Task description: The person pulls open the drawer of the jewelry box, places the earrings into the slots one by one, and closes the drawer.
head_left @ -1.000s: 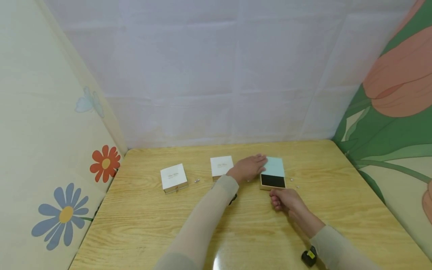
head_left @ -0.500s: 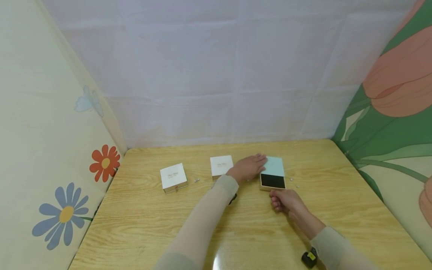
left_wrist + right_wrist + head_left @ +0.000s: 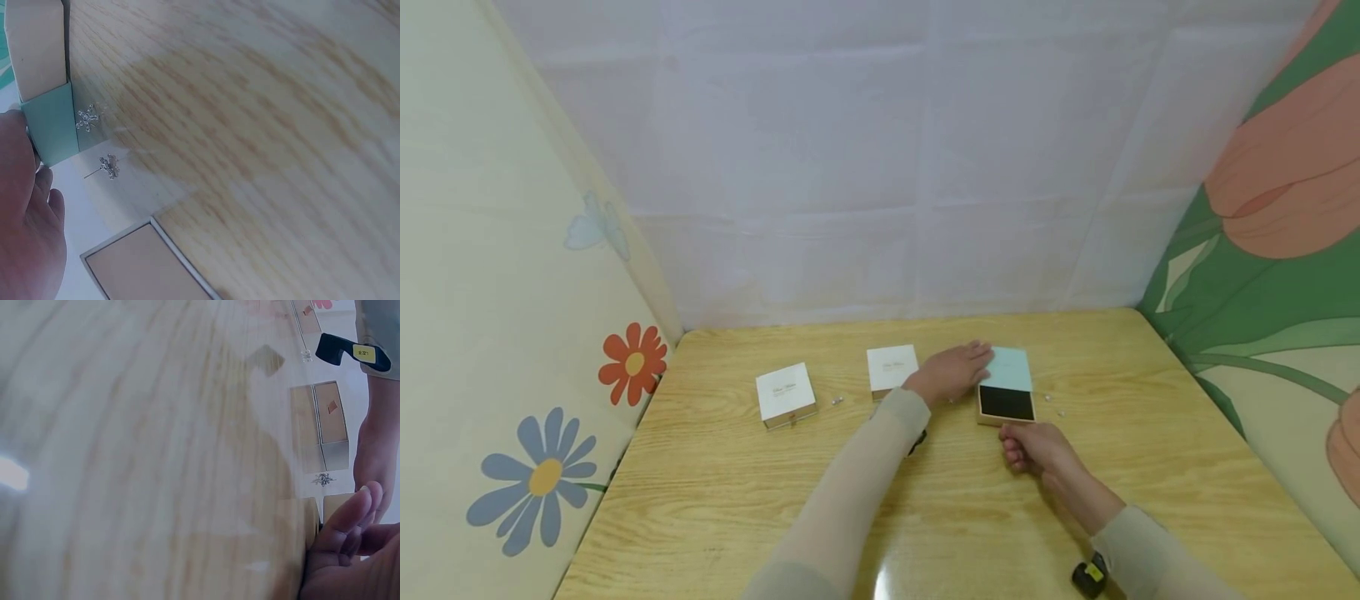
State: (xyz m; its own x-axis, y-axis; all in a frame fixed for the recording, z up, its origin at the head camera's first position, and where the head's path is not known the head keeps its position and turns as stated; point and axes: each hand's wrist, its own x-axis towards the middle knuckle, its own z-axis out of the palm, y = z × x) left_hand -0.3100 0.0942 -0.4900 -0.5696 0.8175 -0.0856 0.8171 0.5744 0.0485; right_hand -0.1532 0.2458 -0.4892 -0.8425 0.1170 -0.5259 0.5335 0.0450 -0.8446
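Observation:
A teal drawer-style gift box (image 3: 1006, 369) lies on the wooden table, its drawer (image 3: 1006, 403) with a black lining pulled partway out toward me. My left hand (image 3: 953, 372) rests with outstretched fingers on the left side of the teal sleeve. At the drawer's front, my right hand (image 3: 1037, 446) pinches with thumb and curled fingers; the part between them is hidden. In the left wrist view, the teal sleeve (image 3: 53, 125) and the pale drawer side (image 3: 37, 50) show beyond the left hand. Two sparkly stud earrings (image 3: 109, 166) lie beside the box.
Two white gift boxes stand to the left, one in the middle (image 3: 891, 367) and one farther left (image 3: 786, 393). Small earrings (image 3: 838, 402) lie by the left box, and a pair (image 3: 1048, 399) right of the teal box. A white cloth (image 3: 880, 208) hangs behind.
The drawer has slid slightly farther out toward me, showing a bit more black lining, and my right hand has moved back with it. The left hand has stayed on the sleeve.

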